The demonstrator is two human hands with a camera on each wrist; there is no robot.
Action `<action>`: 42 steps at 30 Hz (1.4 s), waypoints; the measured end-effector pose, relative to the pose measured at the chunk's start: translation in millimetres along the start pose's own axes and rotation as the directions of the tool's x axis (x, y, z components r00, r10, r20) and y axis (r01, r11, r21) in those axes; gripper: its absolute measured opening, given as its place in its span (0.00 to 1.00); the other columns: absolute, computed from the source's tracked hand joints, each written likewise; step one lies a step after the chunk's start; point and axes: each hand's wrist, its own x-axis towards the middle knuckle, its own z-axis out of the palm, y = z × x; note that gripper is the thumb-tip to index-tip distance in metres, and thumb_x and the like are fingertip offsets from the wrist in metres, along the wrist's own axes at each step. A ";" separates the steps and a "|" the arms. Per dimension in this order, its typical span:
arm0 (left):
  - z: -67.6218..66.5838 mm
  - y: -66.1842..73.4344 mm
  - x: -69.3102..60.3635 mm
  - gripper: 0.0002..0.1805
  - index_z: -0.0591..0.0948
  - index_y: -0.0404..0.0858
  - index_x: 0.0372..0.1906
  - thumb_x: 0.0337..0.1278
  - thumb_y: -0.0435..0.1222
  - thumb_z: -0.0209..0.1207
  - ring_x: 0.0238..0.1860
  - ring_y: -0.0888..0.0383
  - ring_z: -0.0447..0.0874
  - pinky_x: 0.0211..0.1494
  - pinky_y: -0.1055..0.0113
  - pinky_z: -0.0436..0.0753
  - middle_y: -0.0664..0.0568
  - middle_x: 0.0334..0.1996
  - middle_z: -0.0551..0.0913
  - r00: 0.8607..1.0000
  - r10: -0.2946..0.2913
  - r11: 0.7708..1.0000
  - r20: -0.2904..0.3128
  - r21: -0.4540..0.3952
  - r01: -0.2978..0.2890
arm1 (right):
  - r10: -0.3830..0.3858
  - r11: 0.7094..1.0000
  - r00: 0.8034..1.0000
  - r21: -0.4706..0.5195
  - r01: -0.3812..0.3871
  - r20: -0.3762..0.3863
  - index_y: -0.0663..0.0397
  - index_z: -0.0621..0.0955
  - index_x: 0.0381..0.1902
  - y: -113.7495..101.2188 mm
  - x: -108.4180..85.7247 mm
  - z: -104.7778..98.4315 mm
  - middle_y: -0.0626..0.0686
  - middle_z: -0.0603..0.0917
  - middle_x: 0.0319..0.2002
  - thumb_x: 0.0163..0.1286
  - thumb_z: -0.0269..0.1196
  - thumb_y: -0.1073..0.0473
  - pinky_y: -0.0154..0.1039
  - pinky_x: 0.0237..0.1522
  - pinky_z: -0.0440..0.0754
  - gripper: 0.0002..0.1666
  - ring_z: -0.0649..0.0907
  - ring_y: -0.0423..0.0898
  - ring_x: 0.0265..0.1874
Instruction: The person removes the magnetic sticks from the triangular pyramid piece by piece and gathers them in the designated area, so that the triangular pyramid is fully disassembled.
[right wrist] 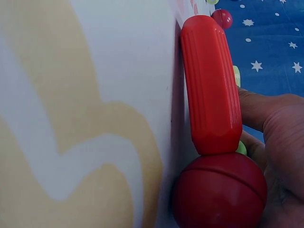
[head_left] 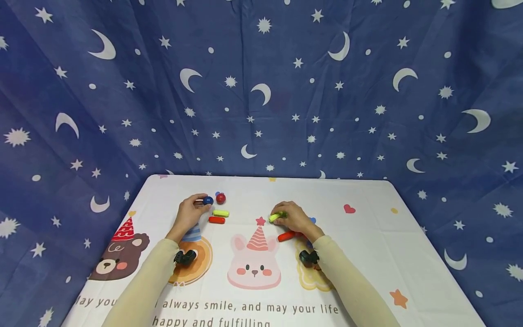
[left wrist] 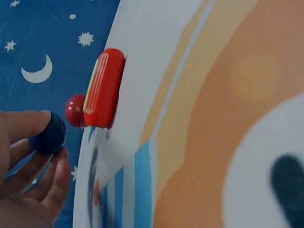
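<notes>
Two red sticks [head_left: 217, 220], 2 lime sticks [head_left: 221, 213], 2 red balls [head_left: 220, 198]; yr L hand [head_left: 190, 213] pinches a blue ball [head_left: 208, 200], far left; yr R hand [head_left: 295, 217] grips 1 lime stick, right (partly blocking nearer red ball).

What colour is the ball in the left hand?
The ball is dark blue; the left wrist view shows it best.

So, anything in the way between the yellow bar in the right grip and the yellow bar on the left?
Nothing visible. In the head view, only printed cloth lies between the held bar in the right grip and the left yellow bar. The left red bar and right red bar lie nearer the person, off that line.
</notes>
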 end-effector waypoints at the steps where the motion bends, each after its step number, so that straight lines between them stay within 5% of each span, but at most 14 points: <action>1: 0.3 -1.6 2.0 0.25 0.77 0.35 0.62 0.59 0.34 0.65 0.54 0.41 0.83 0.57 0.51 0.82 0.35 0.54 0.82 1.000 0.000 1.000 0.004 0.005 0.000 | 0.001 1.000 1.000 0.001 -0.001 0.000 0.44 0.87 0.43 0.0 0.1 0.0 0.50 0.84 0.53 0.60 0.71 0.55 0.54 0.65 0.71 0.12 0.77 0.54 0.58; 10: 8.7 -10.5 15.5 0.24 0.77 0.34 0.60 0.60 0.35 0.65 0.51 0.43 0.82 0.58 0.51 0.80 0.36 0.51 0.83 1.000 0.006 0.999 0.009 0.054 -0.007 | 0.006 1.000 1.000 -0.001 -0.006 0.005 0.44 0.87 0.44 -0.4 0.2 -0.7 0.50 0.84 0.53 0.60 0.71 0.55 0.55 0.65 0.70 0.12 0.76 0.54 0.59; 18: 14.4 -14.0 17.1 0.24 0.76 0.35 0.62 0.61 0.35 0.64 0.54 0.44 0.79 0.62 0.49 0.77 0.36 0.54 0.81 0.999 -0.044 0.996 0.024 0.082 0.042 | 0.007 1.000 1.000 0.003 -0.007 0.001 0.44 0.87 0.44 -1.8 -0.8 -0.2 0.50 0.84 0.53 0.60 0.71 0.55 0.54 0.65 0.70 0.13 0.77 0.54 0.58; 30: 9.6 -11.4 19.3 0.26 0.76 0.35 0.63 0.60 0.37 0.64 0.58 0.42 0.77 0.64 0.48 0.74 0.36 0.56 0.80 0.998 -0.044 0.994 0.052 0.098 0.038 | -0.006 1.000 1.000 -0.006 0.006 0.005 0.45 0.87 0.45 2.5 2.8 1.5 0.50 0.84 0.54 0.60 0.71 0.55 0.54 0.65 0.70 0.13 0.76 0.54 0.58; 42: 5.1 5.3 10.6 0.21 0.79 0.38 0.58 0.59 0.37 0.65 0.59 0.41 0.78 0.59 0.49 0.79 0.40 0.60 0.76 0.998 0.037 0.999 -0.051 0.019 -0.036 | 0.007 1.000 1.000 -0.004 -0.007 0.006 0.43 0.87 0.44 3.1 2.6 1.4 0.50 0.83 0.55 0.60 0.71 0.55 0.56 0.66 0.69 0.13 0.76 0.55 0.60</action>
